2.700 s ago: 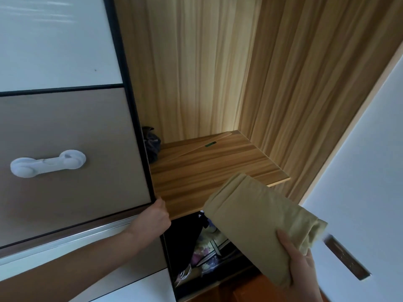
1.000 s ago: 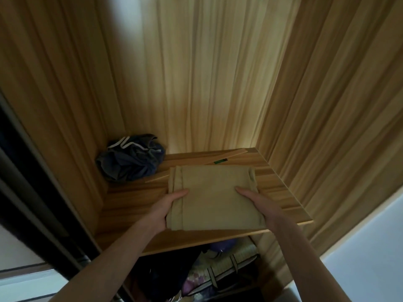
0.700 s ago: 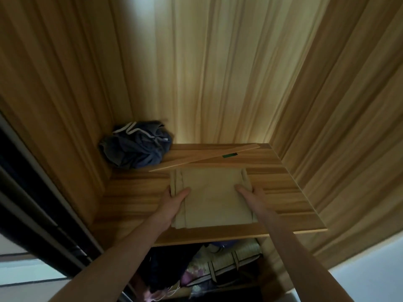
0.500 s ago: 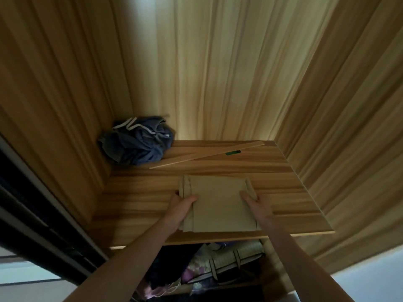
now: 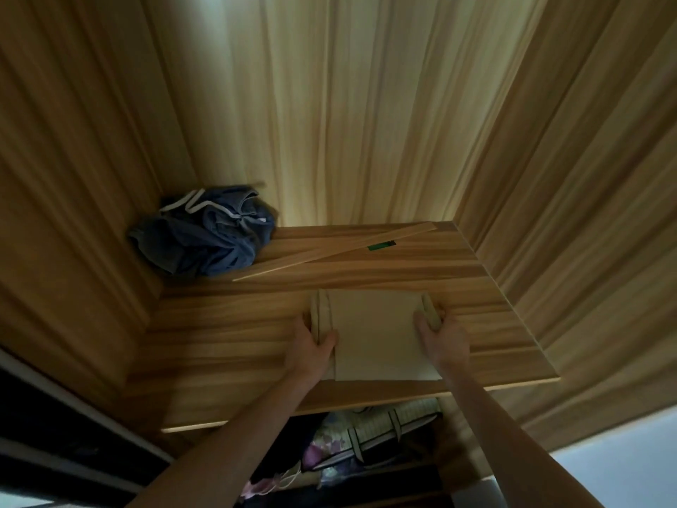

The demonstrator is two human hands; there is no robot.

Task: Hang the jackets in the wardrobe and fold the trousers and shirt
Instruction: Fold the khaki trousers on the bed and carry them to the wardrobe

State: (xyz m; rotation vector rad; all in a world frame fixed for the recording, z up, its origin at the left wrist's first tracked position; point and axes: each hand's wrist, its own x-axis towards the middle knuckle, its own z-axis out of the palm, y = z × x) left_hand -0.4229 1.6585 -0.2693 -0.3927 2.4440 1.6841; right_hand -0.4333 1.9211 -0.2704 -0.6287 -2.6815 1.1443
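- The folded trousers [image 5: 377, 335] lay flat on the wardrobe shelf [image 5: 227, 346], toward the front edge, about mid-width, with the near edge just short of the lip.
- They were khaki/tan, a tidy rectangle with a smooth top face. Stacked fold layers showed at the left side, a thicker rolled edge at the right.
- My left hand [image 5: 311, 342] gripped the left edge: thumb curled over the top, fingers tucked at the side of the layers.
- My right hand [image 5: 439, 339] did the same on the right, thumb on the fabric, fingers wrapped round the bulky edge.
- I judged both sides were held so the stack stayed square and didn't spring open while being seated on the shelf; soft cloth will slump if one side is let go early.
- Step in hand, I reckoned: final positioning of the trousers. Release not yet done.
- A thin wooden strip [image 5: 329, 253] lay diagonally behind the trousers, apart from them, with a small green tag [image 5: 381, 246] beside its right part.
- A crumpled dark blue garment [image 5: 205, 240] sat bunched in the back left corner, well apart from the trousers.
- Below the shelf, bags and patterned fabric [image 5: 366, 430] were dim; I couldn't tell details.
- No jackets or shirt in view.
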